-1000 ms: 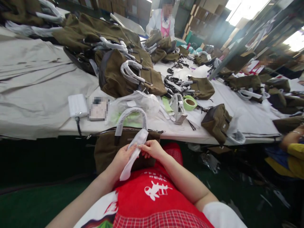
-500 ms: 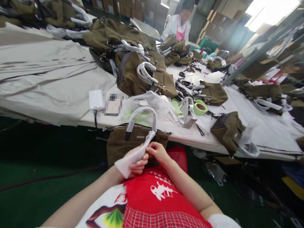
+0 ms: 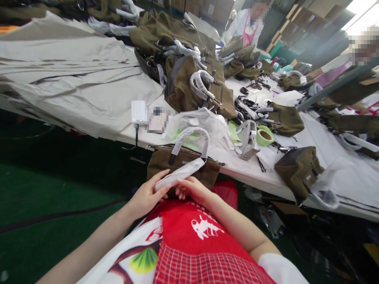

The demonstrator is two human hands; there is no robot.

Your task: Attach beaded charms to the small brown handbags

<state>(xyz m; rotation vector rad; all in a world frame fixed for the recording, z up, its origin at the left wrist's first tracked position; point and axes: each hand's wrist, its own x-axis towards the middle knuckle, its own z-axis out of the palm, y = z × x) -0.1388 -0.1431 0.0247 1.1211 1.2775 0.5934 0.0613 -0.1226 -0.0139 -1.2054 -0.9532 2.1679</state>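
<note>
An olive-brown handbag (image 3: pixel 160 159) leans at the table's front edge, against my lap. Its arched handle (image 3: pixel 193 131) is wrapped in white film. From the handle's right end a white wrapped piece (image 3: pixel 185 171) slants down toward me. My left hand (image 3: pixel 152 193) holds the lower end of this piece, thumb and fingers on either side. My right hand (image 3: pixel 192 189) touches its underside with curled fingers; the fingertips are partly hidden beneath it.
Piled brown bags (image 3: pixel 183 83) lie on the white-covered table (image 3: pixel 118 118). A white box with a cable (image 3: pixel 138 112), clear plastic (image 3: pixel 204 120), a tape dispenser (image 3: pixel 248 138) and green tape (image 3: pixel 264 136) lie nearer. Another bag (image 3: pixel 297 169) stands right. A person (image 3: pixel 247 25) is at the back.
My left hand has shifted along the white piece and its fingers have loosened. The piece is folded more closely and lies flatter. The view has turned, so the table things appear further right.
</note>
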